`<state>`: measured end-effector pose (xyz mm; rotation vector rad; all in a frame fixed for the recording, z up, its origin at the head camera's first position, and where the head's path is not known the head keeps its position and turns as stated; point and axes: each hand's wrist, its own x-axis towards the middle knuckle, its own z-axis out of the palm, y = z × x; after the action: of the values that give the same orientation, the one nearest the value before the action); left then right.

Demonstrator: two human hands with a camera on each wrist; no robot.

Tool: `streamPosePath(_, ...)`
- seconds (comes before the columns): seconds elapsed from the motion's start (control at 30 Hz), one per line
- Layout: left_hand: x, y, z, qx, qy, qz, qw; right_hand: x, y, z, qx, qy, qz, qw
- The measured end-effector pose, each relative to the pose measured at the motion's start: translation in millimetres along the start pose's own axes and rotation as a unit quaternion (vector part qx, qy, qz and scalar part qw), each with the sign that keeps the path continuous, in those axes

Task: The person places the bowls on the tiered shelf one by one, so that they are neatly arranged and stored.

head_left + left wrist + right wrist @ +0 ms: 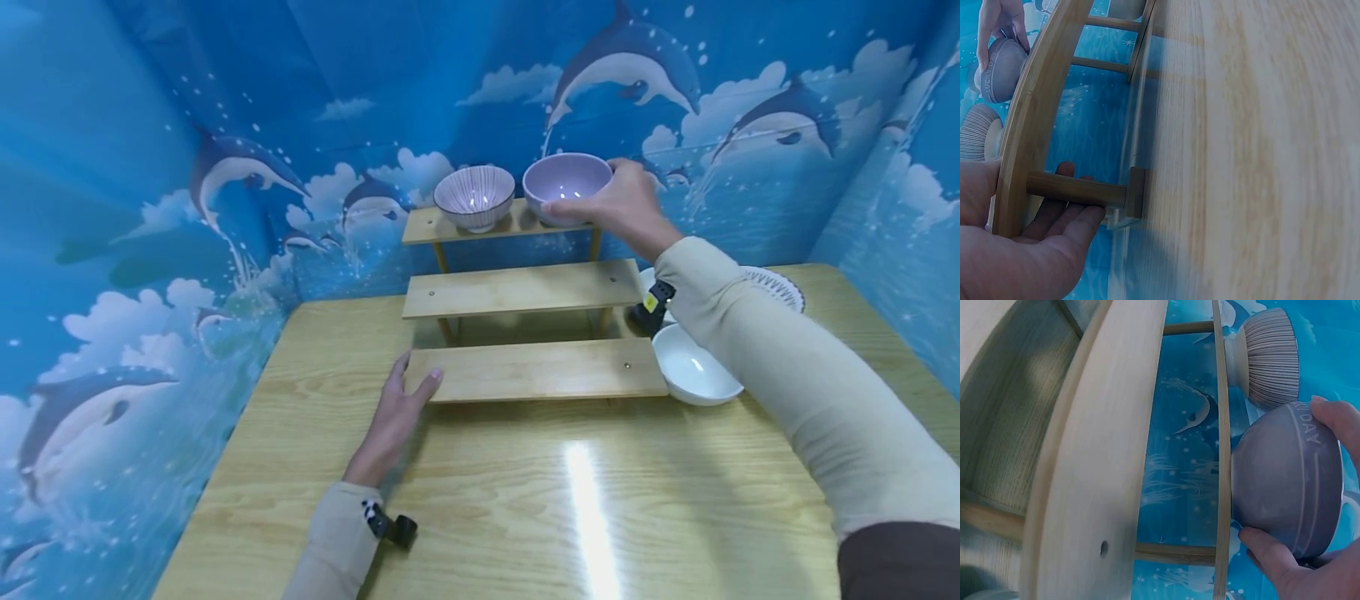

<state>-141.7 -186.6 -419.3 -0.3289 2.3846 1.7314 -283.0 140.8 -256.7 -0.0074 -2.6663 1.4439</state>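
My right hand (pixel 633 208) grips a purple bowl (pixel 568 182) at the right end of a three-step wooden shelf rack's top board (pixel 517 218). In the right wrist view, thumb and fingers span the bowl (pixel 1272 481) from side to side, its base right at the board. Raised lettering shows near its rim. A striped bowl (pixel 474 196) stands to its left on the same board. My left hand (pixel 390 417) holds the left end of the lowest board (pixel 532 371), thumb on top. In the left wrist view its fingers curl underneath, around a round wooden leg (pixel 1079 189).
Beside the rack's right end sits a white bowl (pixel 693 367) on the wooden table (pixel 480 500). Behind it, partly hidden by my right sleeve, is a patterned white dish (pixel 776 287). A blue dolphin-print backdrop (pixel 450 75) rises close behind the rack.
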Motion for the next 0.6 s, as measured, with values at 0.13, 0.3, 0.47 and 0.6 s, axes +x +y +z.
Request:
streamPosePath(0.13, 0.4, 0.0, 0.6, 0.003, 0.002, -0.004, 1.0000, 5.2, -1.2, 2.7, 0.011, 0.000, 0.006, 0.9999)
streamPosePath(0.3, 0.4, 0.0, 0.9, -0.001, 0.002, -0.003, 1.0000, 9.5, -1.9, 4.7, 0.017, 0.004, 0.009, 0.9998)
streamPosePath(0.47, 0.6, 0.2, 1.1, -0.002, 0.002, -0.003, 1.0000, 11.0, -1.5, 5.2, 0.025, 0.004, 0.009, 0.9996)
streamPosePath(0.6, 0.1, -0.1, 0.8, -0.005, 0.002, 0.000, 1.0000, 9.6, -0.7, 4.5, 0.029, -0.003, 0.003, 0.9996)
